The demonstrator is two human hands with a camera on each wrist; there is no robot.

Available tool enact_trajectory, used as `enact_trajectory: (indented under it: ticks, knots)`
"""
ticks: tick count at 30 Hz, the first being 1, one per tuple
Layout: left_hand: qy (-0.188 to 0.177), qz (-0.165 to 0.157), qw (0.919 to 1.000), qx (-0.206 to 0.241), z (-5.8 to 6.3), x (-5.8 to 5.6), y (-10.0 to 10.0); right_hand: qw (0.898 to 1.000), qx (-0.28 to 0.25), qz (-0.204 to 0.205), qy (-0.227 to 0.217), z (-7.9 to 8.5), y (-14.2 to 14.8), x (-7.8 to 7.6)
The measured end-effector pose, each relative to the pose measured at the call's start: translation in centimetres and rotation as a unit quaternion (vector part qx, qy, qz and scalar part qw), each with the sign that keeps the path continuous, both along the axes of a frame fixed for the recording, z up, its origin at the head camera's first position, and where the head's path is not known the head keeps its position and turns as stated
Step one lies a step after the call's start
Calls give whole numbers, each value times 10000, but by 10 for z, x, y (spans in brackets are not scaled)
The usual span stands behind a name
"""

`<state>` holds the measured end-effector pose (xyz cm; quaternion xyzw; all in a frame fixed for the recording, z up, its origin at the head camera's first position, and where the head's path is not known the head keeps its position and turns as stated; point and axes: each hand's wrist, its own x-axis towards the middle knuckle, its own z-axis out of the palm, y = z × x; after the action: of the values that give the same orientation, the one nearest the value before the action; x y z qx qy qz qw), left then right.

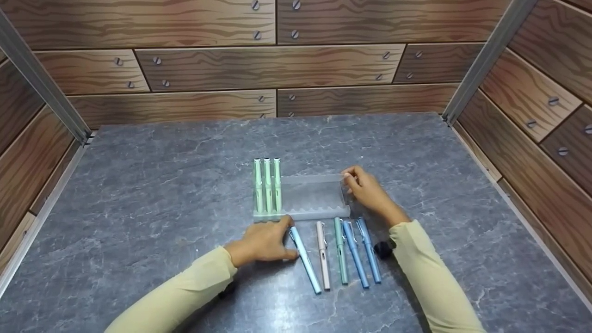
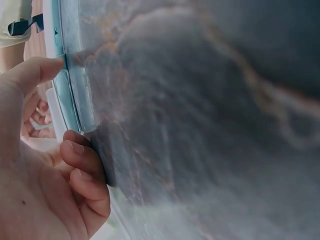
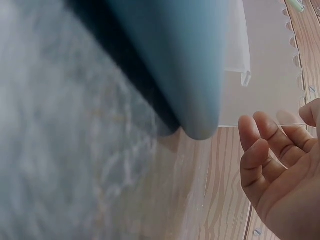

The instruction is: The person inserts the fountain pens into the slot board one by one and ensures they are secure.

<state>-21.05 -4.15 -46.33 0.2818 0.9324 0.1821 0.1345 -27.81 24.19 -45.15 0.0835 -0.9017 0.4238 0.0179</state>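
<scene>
A clear plastic pen tray [image 1: 314, 215] with notched edges lies mid-table, three light green pens [image 1: 268, 185] side by side at its left end. My left hand [image 1: 266, 240] is at the tray's front edge and holds a light blue pen [image 1: 306, 261] near its cap end. In the left wrist view, the thumb touches this pen [image 2: 67, 95] and the other fingers curl by its end. At the tray's far right corner my right hand [image 1: 367, 187] pinches the rim. The right wrist view shows a fingertip through the clear tray wall [image 3: 270, 95].
In front of the tray lie a pinkish-grey pen [image 1: 323, 259], a green pen [image 1: 341, 254] and two blue pens [image 1: 356, 256], roughly parallel. Wood-patterned walls [image 1: 273, 69] enclose the grey marbled table [image 1: 175, 171] at the back and sides.
</scene>
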Motion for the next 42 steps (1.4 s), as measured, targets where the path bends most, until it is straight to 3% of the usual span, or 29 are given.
enact_trajectory:
  ticks: [8, 21, 28, 34, 42]
  knots:
    - [142, 112, 9998, 82, 2, 0, -1, 10000, 29, 8, 68, 0, 0, 0]
    - [-273, 244, 9974, 623, 6, 0, -2, 9999, 19, 23, 169, -2, 1, -1]
    - [-765, 298, 9856, 1481, 9, -1, -2, 9999, -9, -19, 113, -1, 0, 0]
    - [-1087, 553, 9765, 1779, 9, -1, -1, 9999, -67, -18, 103, -2, 0, 0]
    - [-1508, 566, 9617, 2217, 13, -2, -1, 9999, 0, -11, 157, 1, 0, 1]
